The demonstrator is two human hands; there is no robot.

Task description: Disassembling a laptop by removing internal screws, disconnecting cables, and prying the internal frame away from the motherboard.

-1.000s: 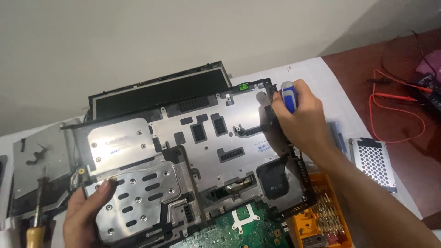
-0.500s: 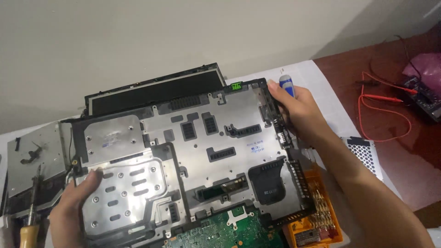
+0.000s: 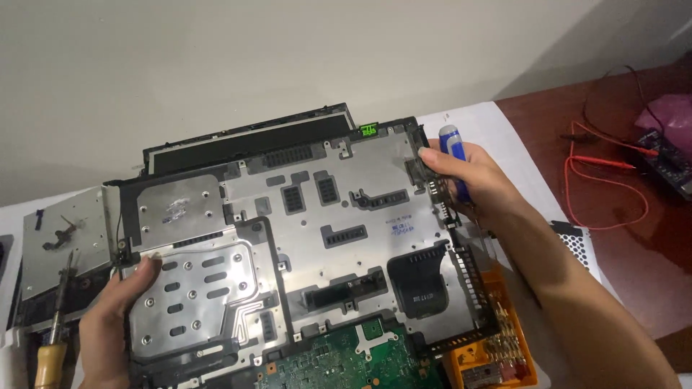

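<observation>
A large laptop chassis frame (image 3: pixel 339 216), silver metal with black plastic edges, is held tilted up over the white table (image 3: pixel 504 144). My left hand (image 3: pixel 115 317) grips its lower left edge, thumb on the perforated silver plate (image 3: pixel 191 299). My right hand (image 3: pixel 472 180) holds the frame's upper right edge while also clasping a blue-and-white screwdriver (image 3: pixel 450 144). A green circuit board (image 3: pixel 346 360) shows below the frame.
A black laptop lid (image 3: pixel 245 140) lies behind the frame. A wooden-handled tool (image 3: pixel 50 360) and a silver panel (image 3: pixel 65 238) sit at left. An orange bit case (image 3: pixel 497 353) and a perforated metal caddy (image 3: pixel 580 245) lie at right. Red and black wires (image 3: pixel 605 173) cross the brown desk.
The frame has been lifted and shifted slightly left and up. My right hand moved along its right edge toward the top corner. My left hand stays on the lower left.
</observation>
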